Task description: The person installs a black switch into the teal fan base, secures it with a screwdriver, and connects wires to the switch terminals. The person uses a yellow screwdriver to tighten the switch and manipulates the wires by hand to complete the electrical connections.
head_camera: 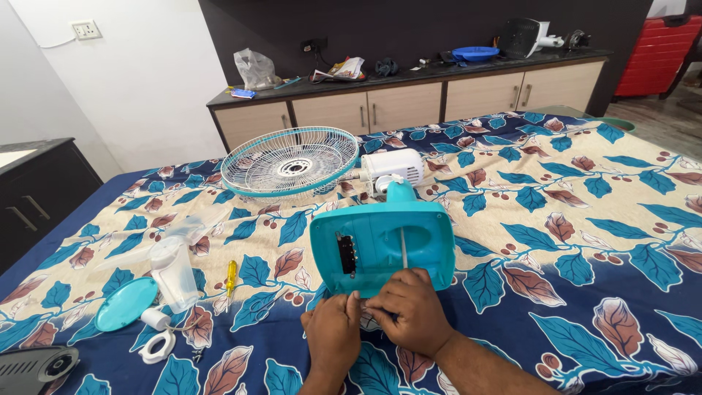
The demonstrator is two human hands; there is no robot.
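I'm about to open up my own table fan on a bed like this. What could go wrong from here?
1. The teal fan base stands tipped on a soft patterned bedsheet, steadied only by the left hand and right hand at its lower edge; it could topple.
2. Small loose parts near the yellow screwdriver might get lost in the busy print.
3. The wire fan guard lies loose and could bend if knocked.
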